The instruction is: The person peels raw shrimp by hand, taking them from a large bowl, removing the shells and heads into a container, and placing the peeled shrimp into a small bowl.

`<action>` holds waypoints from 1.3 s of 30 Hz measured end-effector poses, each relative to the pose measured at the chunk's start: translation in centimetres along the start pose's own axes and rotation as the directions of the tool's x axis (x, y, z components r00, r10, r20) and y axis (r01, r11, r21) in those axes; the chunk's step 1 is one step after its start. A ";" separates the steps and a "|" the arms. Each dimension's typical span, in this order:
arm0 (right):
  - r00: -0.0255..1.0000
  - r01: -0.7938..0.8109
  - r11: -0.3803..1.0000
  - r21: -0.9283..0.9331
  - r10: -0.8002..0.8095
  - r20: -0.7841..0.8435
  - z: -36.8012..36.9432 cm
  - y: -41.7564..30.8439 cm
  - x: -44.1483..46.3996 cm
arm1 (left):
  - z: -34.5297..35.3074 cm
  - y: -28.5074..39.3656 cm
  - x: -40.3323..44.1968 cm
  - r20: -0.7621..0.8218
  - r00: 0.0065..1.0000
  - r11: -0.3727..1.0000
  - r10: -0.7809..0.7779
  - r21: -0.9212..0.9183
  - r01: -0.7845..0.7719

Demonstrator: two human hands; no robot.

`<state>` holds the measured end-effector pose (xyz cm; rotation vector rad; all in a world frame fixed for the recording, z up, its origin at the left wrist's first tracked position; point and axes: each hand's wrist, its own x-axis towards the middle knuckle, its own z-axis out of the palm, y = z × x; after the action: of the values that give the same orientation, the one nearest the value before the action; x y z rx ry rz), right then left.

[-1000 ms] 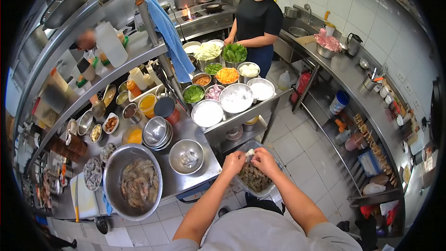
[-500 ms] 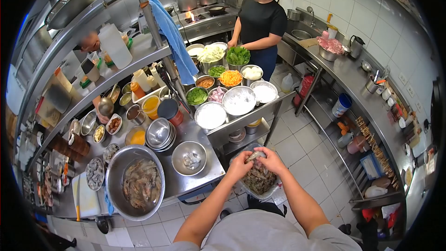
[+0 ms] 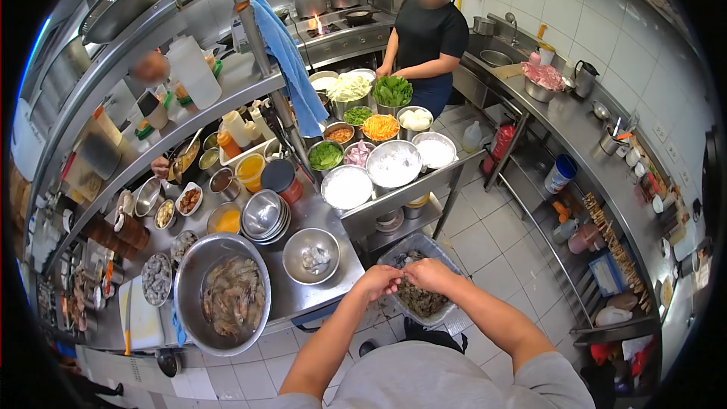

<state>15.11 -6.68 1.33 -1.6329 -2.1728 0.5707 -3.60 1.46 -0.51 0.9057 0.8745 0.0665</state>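
Observation:
My left hand and my right hand meet at the fingertips over a clear plastic tub. Both are closed in a pinch around a shrimp, which the fingers almost wholly hide. Dark shrimp heads and shells fill the tub below. To the left, a small steel bowl holds a few peeled shrimp. Beside it a large steel basin contains whole unpeeled shrimp in liquid.
Stacked steel bowls and sauce containers stand behind the small bowl. Ahead, a metal stand bears pans of chopped vegetables. A co-worker works behind it, near a lit stove flame. A cutting board lies far left.
Both hands have turned and moved lower and slightly left, fingertips together. The shrimp that showed between them is now mostly hidden. The co-worker's hand behind the shelf shifted slightly.

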 end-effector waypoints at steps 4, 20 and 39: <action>0.995 -0.100 0.993 -0.058 0.102 0.024 0.0 -0.5 0.6 | 0.0 -0.4 0.3 -0.036 0.999 0.996 -0.001 -0.090 -0.002; 0.941 -0.294 0.874 0.388 0.335 -0.041 -1.7 2.2 1.0 | 2.9 2.3 0.5 -0.150 0.911 0.908 0.384 0.240 -0.343; 0.849 -0.180 0.933 0.313 0.308 -0.429 2.0 -1.4 0.9 | 3.9 -1.5 3.0 -0.428 0.823 0.856 0.374 -0.184 -0.484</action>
<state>12.64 -6.38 0.38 -1.6994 -1.4815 0.4445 0.64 -0.86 -2.26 0.8138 0.9668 0.7747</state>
